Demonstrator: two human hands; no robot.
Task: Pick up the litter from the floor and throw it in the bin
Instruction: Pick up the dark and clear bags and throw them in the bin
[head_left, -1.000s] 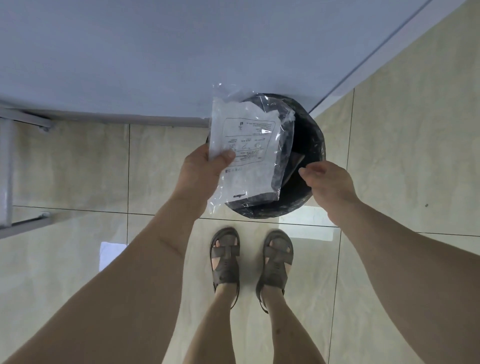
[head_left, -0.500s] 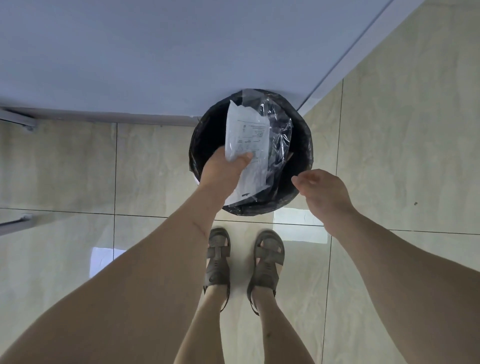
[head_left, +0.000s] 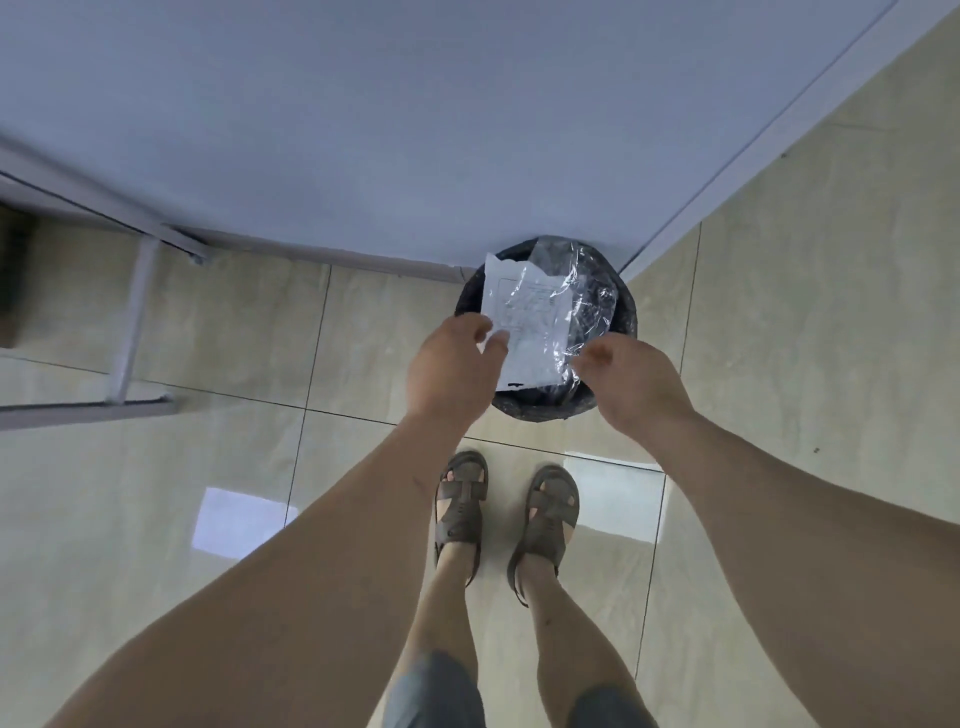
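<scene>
Head view: packet (head_left: 530, 327) between both hands.

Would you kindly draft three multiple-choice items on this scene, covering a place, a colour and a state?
1. Where is the plastic packet?
A. over the bin's mouth
B. on the floor tiles
C. beside the sandals

2. What colour is the bin liner?
A. white
B. black
C. blue

3. What is the left hand doing?
A. hanging idle
B. pinching the packet's edge
C. touching a sandal

Answers: 1 A, the packet lies across the bin opening. 2 B, dark plastic lines the rim. 3 B, thumb and fingers close on the packet's left edge; the right hand hovers beside it.
</scene>
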